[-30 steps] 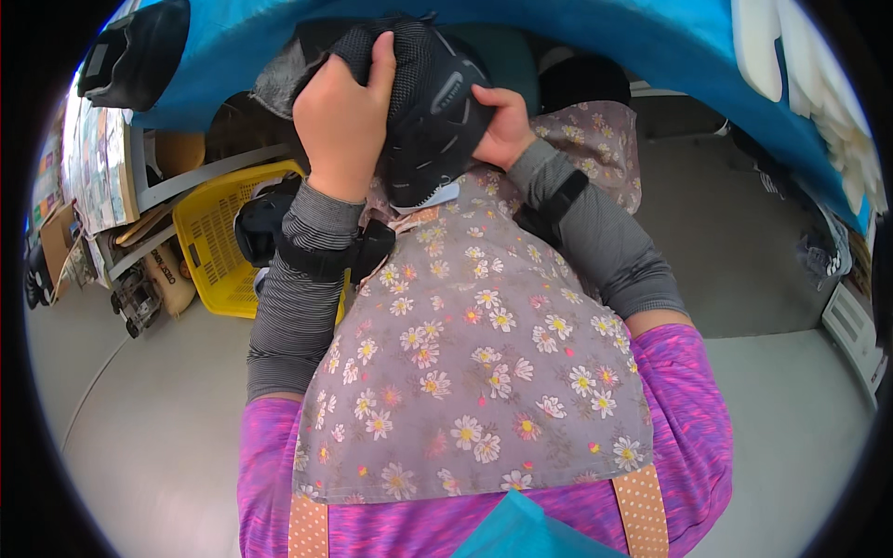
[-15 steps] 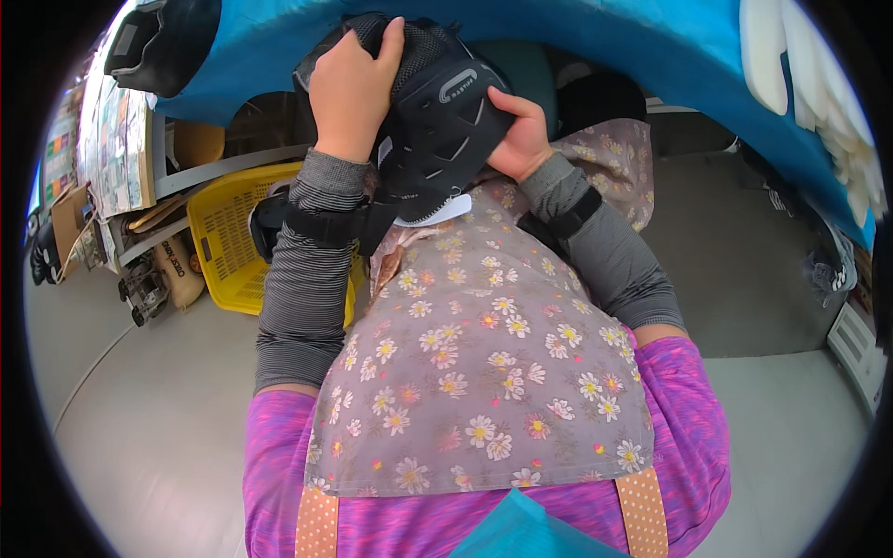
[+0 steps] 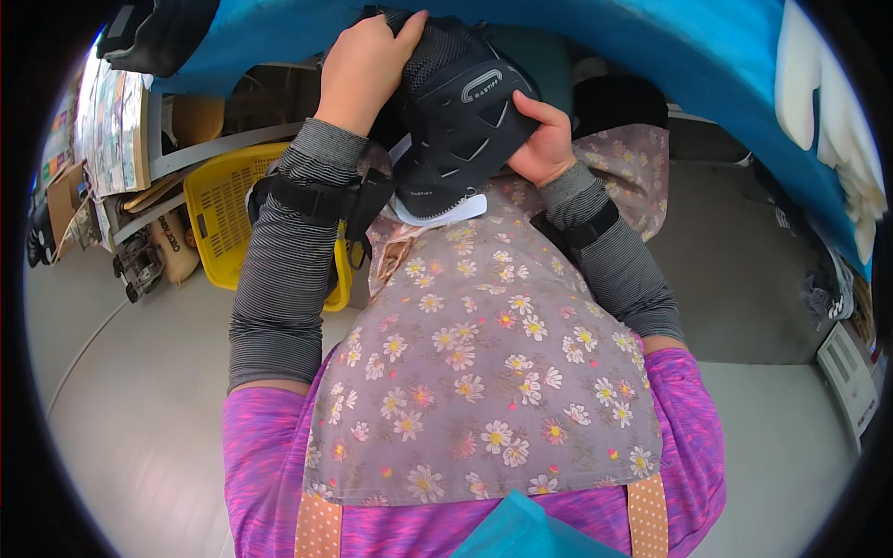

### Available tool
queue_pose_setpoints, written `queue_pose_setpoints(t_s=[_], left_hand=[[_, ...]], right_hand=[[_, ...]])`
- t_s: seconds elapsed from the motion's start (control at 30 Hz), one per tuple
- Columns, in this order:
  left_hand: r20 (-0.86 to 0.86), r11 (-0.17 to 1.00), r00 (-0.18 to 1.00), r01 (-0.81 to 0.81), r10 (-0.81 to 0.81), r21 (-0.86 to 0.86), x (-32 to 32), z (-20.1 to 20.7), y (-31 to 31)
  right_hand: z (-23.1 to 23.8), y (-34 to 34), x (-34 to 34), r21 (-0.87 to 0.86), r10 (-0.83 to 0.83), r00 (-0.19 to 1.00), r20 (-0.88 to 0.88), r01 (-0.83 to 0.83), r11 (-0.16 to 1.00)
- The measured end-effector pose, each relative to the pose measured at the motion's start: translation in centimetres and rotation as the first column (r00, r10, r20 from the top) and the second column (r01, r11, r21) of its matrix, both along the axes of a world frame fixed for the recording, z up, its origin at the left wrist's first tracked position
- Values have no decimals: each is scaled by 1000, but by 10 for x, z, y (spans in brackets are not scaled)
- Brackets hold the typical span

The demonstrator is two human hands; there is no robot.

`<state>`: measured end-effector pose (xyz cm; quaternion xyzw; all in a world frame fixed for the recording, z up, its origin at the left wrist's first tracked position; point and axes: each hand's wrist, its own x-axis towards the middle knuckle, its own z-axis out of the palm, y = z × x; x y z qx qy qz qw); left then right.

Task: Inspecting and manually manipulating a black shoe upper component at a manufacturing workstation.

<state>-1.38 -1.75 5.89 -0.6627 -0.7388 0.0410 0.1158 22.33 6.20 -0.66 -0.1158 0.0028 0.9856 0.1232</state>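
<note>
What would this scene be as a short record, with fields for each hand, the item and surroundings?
Item: black part-mesh shoe upper, white piece showing at its lower end
Left hand: gripping the upper's mesh end
Right hand: gripping its right edge, thumb on top
Worn: grey floral fabric apron
Left side: yellow perforated plastic basket
Upper right: long white pieces

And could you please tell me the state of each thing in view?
Left grip: closed on black mesh piece
Right grip: closed on the same piece
Black mesh piece: held in both grips
Yellow basket: partly hidden behind left sleeve
Floral apron: worn
Black wristbands: wrapped round both sleeves
Blue sheet: draped
White pieces: overlapping
</note>
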Motion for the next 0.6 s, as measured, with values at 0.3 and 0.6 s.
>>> queue_pose_setpoints(t_s=[0.3,0.6], left_hand=[[584,880,801,-363,129,304,49,69,13],[-54,1000,999,8,-7,27,29,16,-1]], right_hand=[[18,3,0,77,6,988,-153,6,997],[2,2,-3,31,16,999,31,-17,999]])
